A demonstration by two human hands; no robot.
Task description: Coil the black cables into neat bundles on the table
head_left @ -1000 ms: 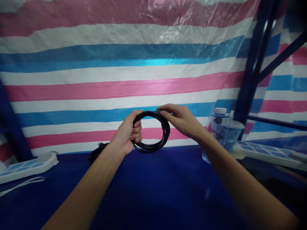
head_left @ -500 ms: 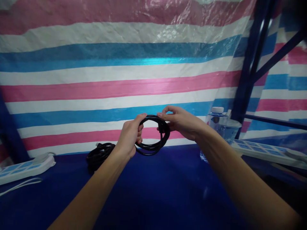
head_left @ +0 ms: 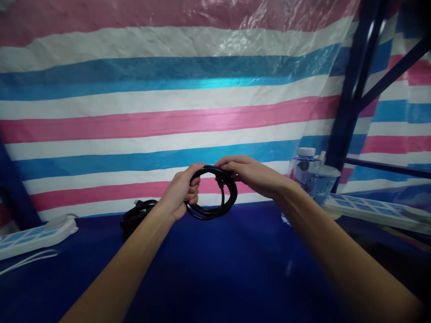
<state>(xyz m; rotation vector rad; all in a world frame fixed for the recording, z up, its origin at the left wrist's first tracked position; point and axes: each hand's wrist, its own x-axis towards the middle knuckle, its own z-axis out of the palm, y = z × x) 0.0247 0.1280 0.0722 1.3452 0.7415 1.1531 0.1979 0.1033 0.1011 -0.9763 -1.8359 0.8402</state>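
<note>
A black cable [head_left: 230, 197], wound into a round coil of several loops, is held up above the blue table. My left hand [head_left: 180, 190] grips the coil's left side, thumb on top and fingers curled round it. At the upper right of the coil, my right hand [head_left: 247, 172] pinches the loops between thumb and fingers. A connector end [head_left: 220, 182] of the cable hangs inside the ring just under the right fingertips. Behind my left forearm lies a second coiled black cable [head_left: 136, 216], partly hidden.
White power strips stand at the left [head_left: 40, 237] and the right [head_left: 377, 211] of the blue table [head_left: 215, 264]. A clear bottle [head_left: 305, 163] and a lidded cup [head_left: 326, 184] are beyond my right forearm. A striped sheet [head_left: 168, 103] hangs behind, beside a dark blue metal post [head_left: 353, 85].
The coil and my left hand have shifted slightly left. My right fingers have stretched further over the coil's top, and the connector end has moved left inside the ring.
</note>
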